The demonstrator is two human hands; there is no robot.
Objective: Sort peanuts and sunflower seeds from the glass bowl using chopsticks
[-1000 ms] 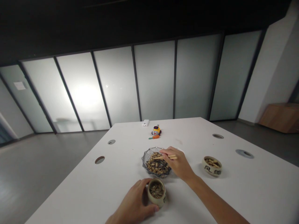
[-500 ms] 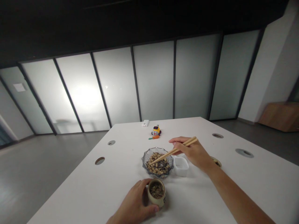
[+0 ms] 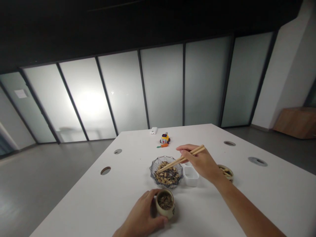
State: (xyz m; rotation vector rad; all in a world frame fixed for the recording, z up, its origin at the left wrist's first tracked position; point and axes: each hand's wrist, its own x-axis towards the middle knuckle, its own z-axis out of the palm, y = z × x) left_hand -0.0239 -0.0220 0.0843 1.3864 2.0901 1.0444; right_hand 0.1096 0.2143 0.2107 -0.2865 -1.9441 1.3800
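The half-curled left hand point(image 3: 144, 211) holds the near cup point(image 3: 168, 214), its dark marking point(image 3: 173, 210) unreadable, while the pinching right hand point(image 3: 199, 162) holds chopsticks point(image 3: 179, 160) in the bowl point(image 3: 155, 164) beyond, wrist point(image 3: 216, 178) partly blocking the right pot point(image 3: 231, 177).

The place is looking like an office, perhaps a meeting room. A row of frosted glass panels point(image 3: 161, 85) is running across the far side, with dark frames point(image 3: 184, 85) dividing them, and a paper sheet point(image 3: 20, 93) is hanging on the panel at far left. A broad white counter point(image 3: 98, 197) is stretching toward the glass, and round openings point(image 3: 105, 170) (much like the cable ports of office furniture) are showing in its top. Grey flooring point(image 3: 54, 171) is spreading around it, and a low wooden cabinet point(image 3: 297, 122) is standing beside the pale wall point(image 3: 278, 75).
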